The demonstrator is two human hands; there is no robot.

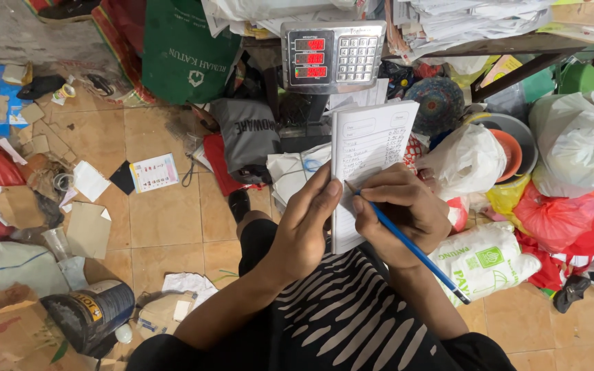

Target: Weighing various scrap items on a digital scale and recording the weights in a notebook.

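Left hand [304, 227] grips the notepad [366, 165] upright above the lap; right hand [403, 216] pinches the blue pencil [410, 247], tip on the page. Brace the pad firmly and press lightly. Beyond stands a digital scale [331, 55].

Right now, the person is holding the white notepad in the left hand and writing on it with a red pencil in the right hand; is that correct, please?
Not quite: the pencil is blue, not red, as the head view shows. The left hand does hold the white notepad, and the right hand writes on it.
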